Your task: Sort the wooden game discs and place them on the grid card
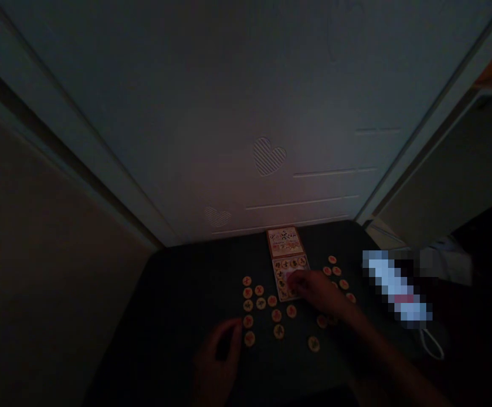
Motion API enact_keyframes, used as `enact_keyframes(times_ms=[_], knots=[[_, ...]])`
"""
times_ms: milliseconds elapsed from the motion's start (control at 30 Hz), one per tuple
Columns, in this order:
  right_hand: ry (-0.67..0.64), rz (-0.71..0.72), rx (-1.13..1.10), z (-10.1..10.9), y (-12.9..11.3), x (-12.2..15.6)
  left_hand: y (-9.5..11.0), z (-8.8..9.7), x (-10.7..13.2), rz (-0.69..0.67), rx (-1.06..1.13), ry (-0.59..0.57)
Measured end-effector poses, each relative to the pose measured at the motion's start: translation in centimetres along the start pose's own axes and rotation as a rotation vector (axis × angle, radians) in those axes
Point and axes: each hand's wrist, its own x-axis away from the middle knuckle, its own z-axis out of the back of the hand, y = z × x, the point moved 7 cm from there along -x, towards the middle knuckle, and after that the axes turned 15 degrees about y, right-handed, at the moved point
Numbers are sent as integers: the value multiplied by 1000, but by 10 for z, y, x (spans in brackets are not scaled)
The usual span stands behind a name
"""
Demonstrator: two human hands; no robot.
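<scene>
along the far left side stands a dim brownish wall, and beside it a dark worktop reaches back to a pale panel with raised hearts and thin ridges. low over the worktop comes the person's left hand, thumb and fingers curled around a dark gap, their tips near a column of round discs — in this gloom i can't tell whether that grip is apart or together. the column holds five discs, some marked in red and at least one in a darker colour; more discs lie scattered just to its right, flat and faces up.

next along is an open box, its printed lid folded back toward the panel. discs line the box's top row and left side. the right hand reaches in over it from the right, fingertips above the inside; i can't tell if its grip is clamped on a disc. nearer the front edge sits a single dark-marked disc. past the right forearm lie further discs, then a long pale shape, blurred out — with a white loop near its lower end.
</scene>
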Motion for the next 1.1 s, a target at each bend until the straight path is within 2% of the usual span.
enact_keyframes(times_ms=[67, 167, 300, 400, 533, 633, 800, 967, 1100], knots=[[28, 9, -6, 3, -1, 2, 19, -10, -3, -89, 11, -119], [78, 28, -8, 8, -1, 4, 54, -32, -12, -296, -12, -305], [150, 28, 17, 14, 0, 9, 96, -66, -34, -575, -75, -455], [215, 56, 83, 18, 0, 17, 113, -93, -50, -733, -189, -501], [238, 128, 187, 19, -2, 31, 110, -126, -53, -885, -378, -587], [208, 209, 220, 18, -9, 39, 100, -138, -50, -927, -430, -628], [149, 275, 207, 12, -19, 40, 90, -144, -49, -956, -421, -668], [166, 272, 167, 9, -20, 39, 88, -143, -51, -970, -440, -677], [171, 264, 209, 13, -16, 31, 89, -143, -52, -993, -461, -659]])
